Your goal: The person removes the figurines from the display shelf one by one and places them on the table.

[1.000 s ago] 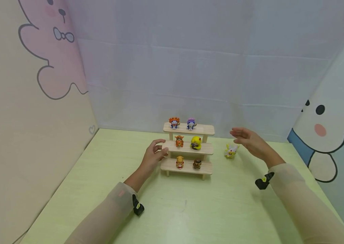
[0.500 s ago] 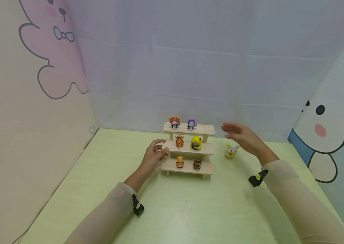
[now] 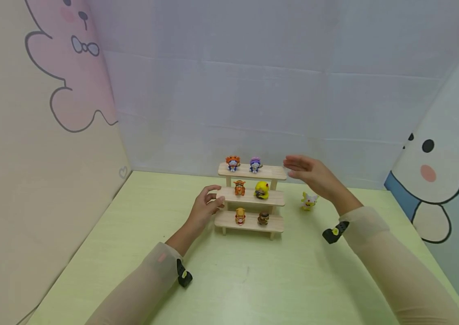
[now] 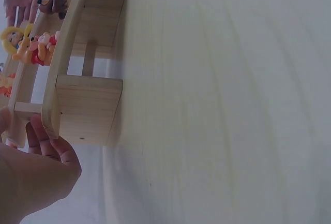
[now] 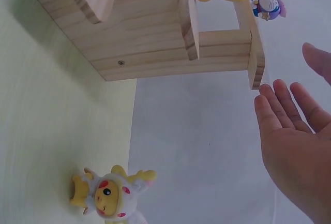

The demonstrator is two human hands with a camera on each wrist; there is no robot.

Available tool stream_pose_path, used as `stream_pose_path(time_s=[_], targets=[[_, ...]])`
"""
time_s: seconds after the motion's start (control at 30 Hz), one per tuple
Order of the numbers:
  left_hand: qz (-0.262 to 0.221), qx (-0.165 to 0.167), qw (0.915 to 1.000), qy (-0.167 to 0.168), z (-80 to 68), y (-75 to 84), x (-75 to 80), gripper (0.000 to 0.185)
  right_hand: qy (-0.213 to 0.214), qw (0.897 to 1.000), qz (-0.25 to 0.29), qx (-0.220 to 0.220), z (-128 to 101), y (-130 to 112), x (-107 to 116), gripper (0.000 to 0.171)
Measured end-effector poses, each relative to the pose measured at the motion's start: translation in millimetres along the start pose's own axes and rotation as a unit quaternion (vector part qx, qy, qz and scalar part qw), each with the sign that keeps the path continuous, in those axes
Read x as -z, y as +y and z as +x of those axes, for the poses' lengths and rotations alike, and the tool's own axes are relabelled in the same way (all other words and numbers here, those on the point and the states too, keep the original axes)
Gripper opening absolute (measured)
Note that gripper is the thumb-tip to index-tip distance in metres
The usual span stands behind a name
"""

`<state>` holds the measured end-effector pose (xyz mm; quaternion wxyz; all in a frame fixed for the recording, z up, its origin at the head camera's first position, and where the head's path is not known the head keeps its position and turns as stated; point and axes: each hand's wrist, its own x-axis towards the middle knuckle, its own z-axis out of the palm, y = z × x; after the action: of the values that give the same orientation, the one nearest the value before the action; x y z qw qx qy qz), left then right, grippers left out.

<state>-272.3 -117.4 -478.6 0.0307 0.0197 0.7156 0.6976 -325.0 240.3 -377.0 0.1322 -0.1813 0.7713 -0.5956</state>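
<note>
Desk [image 3: 254, 280]: pale green, and it carries everything here.
Your left hand [image 3: 203, 207]: it rests against the left end of the wooden shelf [image 3: 251, 197], by the middle step. Your fingers [image 4: 49, 144] curl loosely round the end post of the shelf.
Wooden shelf: three steps, standing on the desk between your two hands.
Bottom step: a little yellow bear [image 3: 240, 215] and a little brown toy [image 3: 263, 218] stand side by side.
Middle step: an orange tiger toy [image 3: 239, 187] stands next to a yellow toy [image 3: 261, 190].
Top step: a blue toy with an orange hood [image 3: 232, 163] and a blue toy with a purple hood [image 3: 255, 164]. The right part of this step is bare.
Yellow and white toy [image 3: 308, 201]: it stands alone on the desk, just right of the shelf and apart from it.
Your right hand [image 3: 312, 176]: it is up in the air, flat, fingers straight and apart, holding nothing. It is near the right end of the top step, above the yellow and white toy [image 5: 111, 194].
</note>
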Motion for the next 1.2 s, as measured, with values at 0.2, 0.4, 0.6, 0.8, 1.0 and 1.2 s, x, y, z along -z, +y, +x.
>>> stream_pose_path(time_s=[0.2,0.4,0.6,0.8,1.0,1.2], targets=[[0.004,0.007,1.0,0.0,2.1,-1.3,0.8,0.041,-0.002,1.0,0.018,0.01,4.9,-10.3,-9.7,0.067],[0.002,0.007,1.0,0.002,1.9,-1.0,0.4,0.041,0.001,1.0,0.022,0.01,8.7,-13.9,-12.5,0.063],[-0.005,0.004,1.0,0.004,-0.2,-0.1,-0.4,0.041,-0.008,1.0,0.016,0.017,12.9,-19.5,-19.2,0.062],[0.002,0.002,1.0,0.0,-3.2,2.8,-1.4,0.043,-0.025,0.999,0.027,0.02,22.0,-23.2,-28.6,0.062],[-0.005,0.002,1.0,-0.008,-3.1,3.0,-1.6,0.044,-0.033,0.999,0.026,0.013,31.3,-24.4,-35.4,0.063],[-0.006,-0.001,1.0,-0.006,-3.6,3.1,-1.2,0.043,-0.033,0.999,0.026,0.009,40.1,-25.5,-41.7,0.061]])
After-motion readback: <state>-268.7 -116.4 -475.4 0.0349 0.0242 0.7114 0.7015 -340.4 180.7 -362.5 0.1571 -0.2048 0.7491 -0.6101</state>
